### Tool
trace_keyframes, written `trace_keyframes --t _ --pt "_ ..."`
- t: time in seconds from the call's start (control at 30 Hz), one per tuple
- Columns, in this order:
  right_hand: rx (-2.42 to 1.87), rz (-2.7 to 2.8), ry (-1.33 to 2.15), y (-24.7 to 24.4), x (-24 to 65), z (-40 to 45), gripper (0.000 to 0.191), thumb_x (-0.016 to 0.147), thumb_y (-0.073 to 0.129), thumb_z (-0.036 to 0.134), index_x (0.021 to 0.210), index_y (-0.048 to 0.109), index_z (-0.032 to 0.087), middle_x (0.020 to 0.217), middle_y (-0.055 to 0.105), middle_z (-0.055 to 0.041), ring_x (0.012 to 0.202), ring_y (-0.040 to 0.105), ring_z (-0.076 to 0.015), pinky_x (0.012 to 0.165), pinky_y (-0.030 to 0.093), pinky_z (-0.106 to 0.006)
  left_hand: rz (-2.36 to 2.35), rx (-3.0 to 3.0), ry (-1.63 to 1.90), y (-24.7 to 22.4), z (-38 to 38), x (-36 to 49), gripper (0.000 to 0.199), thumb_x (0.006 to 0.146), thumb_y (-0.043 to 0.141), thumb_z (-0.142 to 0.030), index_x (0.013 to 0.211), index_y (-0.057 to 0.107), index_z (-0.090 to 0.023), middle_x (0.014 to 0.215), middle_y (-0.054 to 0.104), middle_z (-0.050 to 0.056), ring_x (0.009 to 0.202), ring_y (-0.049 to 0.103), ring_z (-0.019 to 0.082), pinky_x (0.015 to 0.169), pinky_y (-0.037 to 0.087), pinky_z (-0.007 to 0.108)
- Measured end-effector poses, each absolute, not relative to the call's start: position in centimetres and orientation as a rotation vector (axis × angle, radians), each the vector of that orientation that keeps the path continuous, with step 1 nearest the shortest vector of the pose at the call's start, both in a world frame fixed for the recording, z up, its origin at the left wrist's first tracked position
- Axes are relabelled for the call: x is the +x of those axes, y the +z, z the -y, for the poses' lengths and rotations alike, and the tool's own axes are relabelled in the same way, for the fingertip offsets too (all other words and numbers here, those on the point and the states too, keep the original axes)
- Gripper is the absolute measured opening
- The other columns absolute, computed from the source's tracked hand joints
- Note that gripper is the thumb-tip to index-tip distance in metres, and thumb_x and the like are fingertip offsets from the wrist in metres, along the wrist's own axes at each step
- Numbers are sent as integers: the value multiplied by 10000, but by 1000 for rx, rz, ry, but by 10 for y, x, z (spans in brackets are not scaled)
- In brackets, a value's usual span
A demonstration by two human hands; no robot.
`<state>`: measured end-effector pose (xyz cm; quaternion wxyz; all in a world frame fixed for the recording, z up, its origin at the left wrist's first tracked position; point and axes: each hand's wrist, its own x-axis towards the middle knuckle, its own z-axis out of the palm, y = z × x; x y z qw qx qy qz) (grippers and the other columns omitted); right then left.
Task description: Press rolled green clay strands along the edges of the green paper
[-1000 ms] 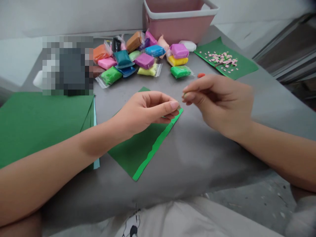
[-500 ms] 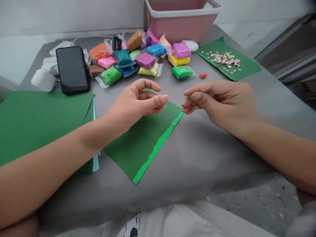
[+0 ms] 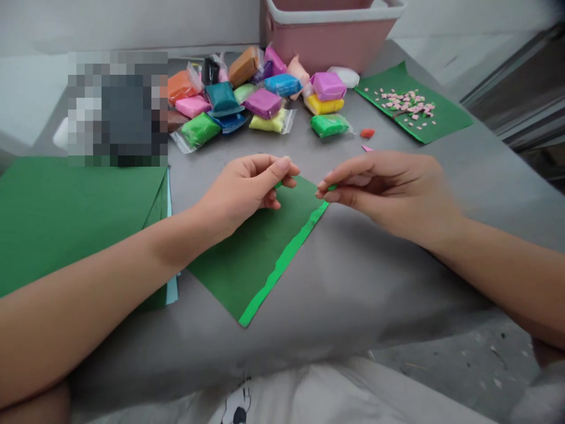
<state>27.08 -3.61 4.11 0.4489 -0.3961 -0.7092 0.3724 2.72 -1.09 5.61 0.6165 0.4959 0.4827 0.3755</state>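
Note:
My left hand (image 3: 247,191) is over the dark green card (image 3: 260,253), its fingers curled round a bit of green clay (image 3: 278,184). To its right, my right hand (image 3: 392,191) pinches a small piece of green clay (image 3: 332,187) between thumb and fingertips. The hands are a short gap apart. A bright green clay strip (image 3: 282,265) with a wavy edge runs along the card's lower right side.
Several wrapped clay packs (image 3: 263,103) lie before a pink basket (image 3: 331,41). A decorated green card (image 3: 417,112) is at the back right, near a red clay bit (image 3: 367,133). Large green sheets (image 3: 79,218) lie left, below a pixelated patch.
My left thumb has risen and its fingers have curled in, showing green clay. My right fingertips have shifted slightly left and down, with more green clay visible. A pink bit now shows behind my right hand.

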Motion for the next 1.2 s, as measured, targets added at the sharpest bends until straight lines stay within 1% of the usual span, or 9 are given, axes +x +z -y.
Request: trace_keyframes --t 0.1,0.23,0.33,0.43,0.57,0.73,0.83,0.97,1.2 --pt "-997 1766 952 42 270 37 200 997 966 490 988 924 295 874 883 -9 765 863 -208 746 773 -352 -1096 1138 832 57 13 25 93 1008 910 -242 1050 866 -172 1050 864 40 766 713 85 814 655 214" --pt "-1018 1769 895 43 270 39 200 913 1036 462 949 923 301 886 889 2 772 857 -199 735 753 -323 -1074 1117 805 57 14 23 181 978 884 -127 1153 860 -166 1094 876 43 829 757 98 927 689 264" --pt "-1010 1750 958 43 271 39 239 1019 934 542 1016 939 303 926 908 -15 801 879 -209 757 779 -350 -1076 1102 814 57 12 25 39 1079 804 -173 1099 835 -159 985 845 28 723 715 80 822 683 240" --pt "-1070 1778 952 43 272 40 348 955 986 620 953 939 275 828 879 -23 718 857 -217 714 781 -362 -1069 1087 815 59 10 29 248 1148 773 -311 953 771 -159 809 754 -8 599 623 65 716 661 214" --pt "-1068 1755 932 43 271 40 230 941 1010 516 1024 954 309 972 921 -15 860 900 -232 817 800 -379 -1070 1054 793 63 10 32 454 1143 805 -469 822 669 -179 649 609 -56 505 525 56 667 644 205" --pt "-1079 1804 921 43 273 39 305 940 998 567 874 922 279 787 859 -10 671 820 -204 712 765 -371 -1061 996 822 63 11 32 532 1237 606 -472 782 609 -196 633 609 -29 531 591 96 626 640 225" --pt "-1086 1780 893 45 273 39 217 928 1013 481 994 950 283 906 900 -24 785 866 -225 794 787 -392 -1061 1050 828 65 14 31 368 1177 728 -355 859 626 -201 717 682 -35 578 628 87 674 641 217" --pt "-1108 1810 927 46 273 38 342 943 978 606 868 923 277 764 849 -24 645 800 -192 626 729 -333 -1067 1156 872 69 18 30 224 1108 813 -245 927 692 -195 751 729 -37 554 580 69 636 574 197" --pt "-1101 1842 796 43 275 36 339 898 1007 642 906 948 308 863 863 -22 721 781 -202 627 702 -335 -1081 1099 935 74 18 32 472 1204 716 -392 781 637 -199 634 680 -36 450 493 59 502 446 194"
